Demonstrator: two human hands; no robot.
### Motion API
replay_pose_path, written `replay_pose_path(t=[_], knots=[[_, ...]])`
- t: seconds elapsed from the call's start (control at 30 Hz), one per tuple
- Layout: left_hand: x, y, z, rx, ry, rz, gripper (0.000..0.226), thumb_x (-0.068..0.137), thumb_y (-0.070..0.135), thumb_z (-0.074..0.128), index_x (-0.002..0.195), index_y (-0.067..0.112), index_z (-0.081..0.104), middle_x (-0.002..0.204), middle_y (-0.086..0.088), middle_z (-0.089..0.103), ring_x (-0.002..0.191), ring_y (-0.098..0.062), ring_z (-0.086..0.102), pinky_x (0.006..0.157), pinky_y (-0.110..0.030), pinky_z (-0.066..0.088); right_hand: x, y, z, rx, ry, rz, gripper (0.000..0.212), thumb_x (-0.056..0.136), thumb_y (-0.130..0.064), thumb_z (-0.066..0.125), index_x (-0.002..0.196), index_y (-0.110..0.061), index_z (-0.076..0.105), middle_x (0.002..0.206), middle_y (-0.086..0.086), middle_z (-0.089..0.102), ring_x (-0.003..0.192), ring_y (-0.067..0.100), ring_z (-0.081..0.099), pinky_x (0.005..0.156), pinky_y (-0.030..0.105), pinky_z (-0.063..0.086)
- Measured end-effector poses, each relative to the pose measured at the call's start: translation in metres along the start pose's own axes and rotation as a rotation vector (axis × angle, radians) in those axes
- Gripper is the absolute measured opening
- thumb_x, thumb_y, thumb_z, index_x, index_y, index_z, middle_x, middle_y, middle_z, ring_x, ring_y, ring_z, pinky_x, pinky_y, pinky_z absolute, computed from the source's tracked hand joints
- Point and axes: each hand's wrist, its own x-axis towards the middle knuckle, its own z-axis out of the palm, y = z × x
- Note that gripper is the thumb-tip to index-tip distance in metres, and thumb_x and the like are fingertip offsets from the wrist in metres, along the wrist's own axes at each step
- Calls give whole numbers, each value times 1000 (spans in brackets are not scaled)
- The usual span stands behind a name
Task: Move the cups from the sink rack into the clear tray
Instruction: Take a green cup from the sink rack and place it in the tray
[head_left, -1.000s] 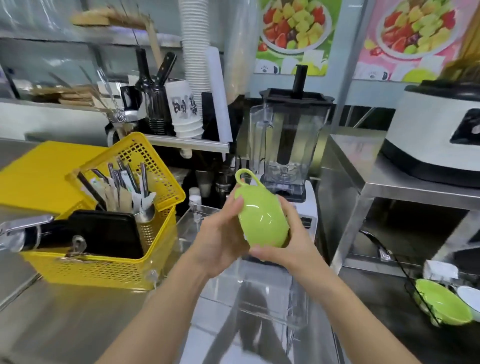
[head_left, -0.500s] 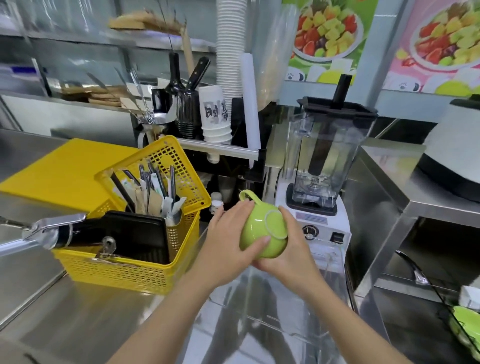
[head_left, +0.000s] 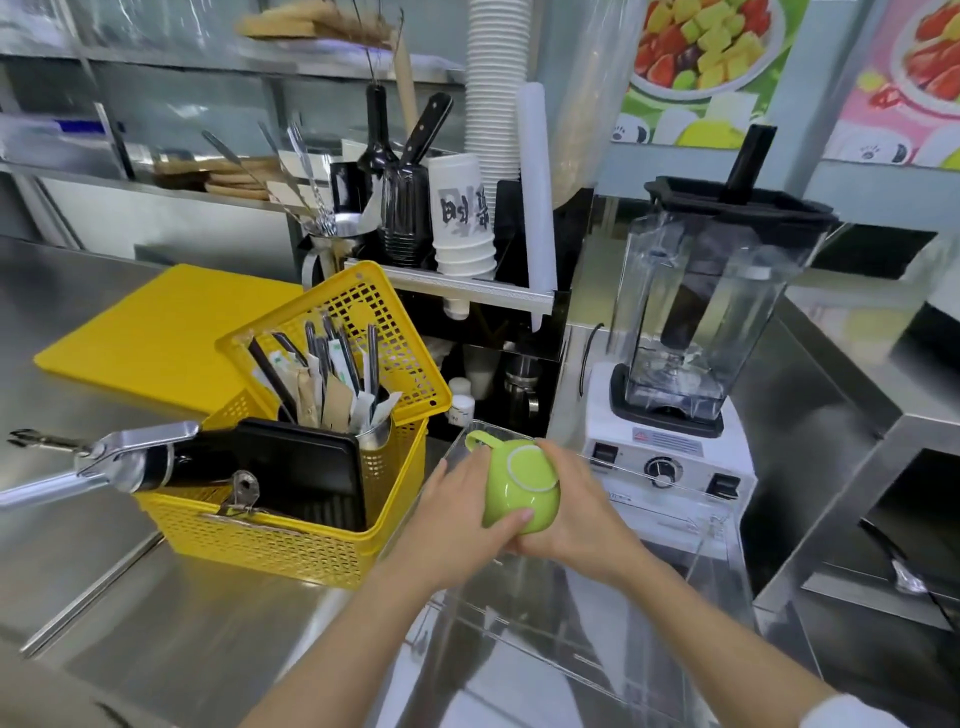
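Nearest: clear tray on the steel counter, its transparent walls hard to trace; both forearms reach in over it. Left hand and right hand cup a green cup between them, above the tray's far end. Cup is upside down and tilted, pale foot ring facing up, handle pointing up and left. Fingers of both hands are closed on its sides; left thumb lies across the near wall. Whether the cup touches the tray, cannot tell. Just left: yellow basket with a black tray and upright utensils. Beyond the cup: white-based blender. Farther left, yellow board flat on the counter. At the back, stacked paper cups on a shelf.
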Motion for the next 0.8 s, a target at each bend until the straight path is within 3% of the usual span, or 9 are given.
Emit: replay_pose_path(t=[0.17,0.3,0.4,0.5,0.6,0.8], knots=[[-1,-1,0,6,-41,-50,75,89,49,48,146,11,18,151,-2,32,140,-15,21,114,-25,-1,5,6,3,-12,-32,32,102,48,-38,86,134,-25,32,128,-3,44,119,15,42,102,38,38],[-2,1,-3,-60,-113,-104,72,90,47,49,146,14,17,149,-3,34,134,-20,33,108,-33,23,7,8,-3,-65,-113,53,110,50,-43,86,139,-28,22,137,-1,35,127,18,35,107,35,33],[3,-2,-7,-86,-221,-161,78,87,52,50,147,18,13,150,-3,32,133,-23,36,107,-38,32,9,5,-11,-156,-203,41,114,55,-48,82,143,-28,12,146,-1,24,134,18,26,112,37,23],[10,7,-16,146,-292,-206,73,86,54,49,143,18,21,142,-6,42,127,-26,44,98,-38,40,10,7,-26,-255,-245,17,115,55,-62,73,144,-34,5,154,-3,10,139,24,23,113,44,26],[15,36,-25,360,-181,-119,54,90,49,46,133,18,35,134,-6,50,121,-27,49,91,-38,42,0,4,-56,-231,-200,-9,100,69,-53,71,145,-34,9,154,-7,11,134,19,33,107,38,35],[25,110,5,239,-100,110,51,92,44,45,135,19,35,136,-3,48,124,-22,45,97,-36,39,-45,30,-127,-270,-77,-3,81,77,-55,62,142,-40,15,147,-17,25,125,10,43,100,37,43]])
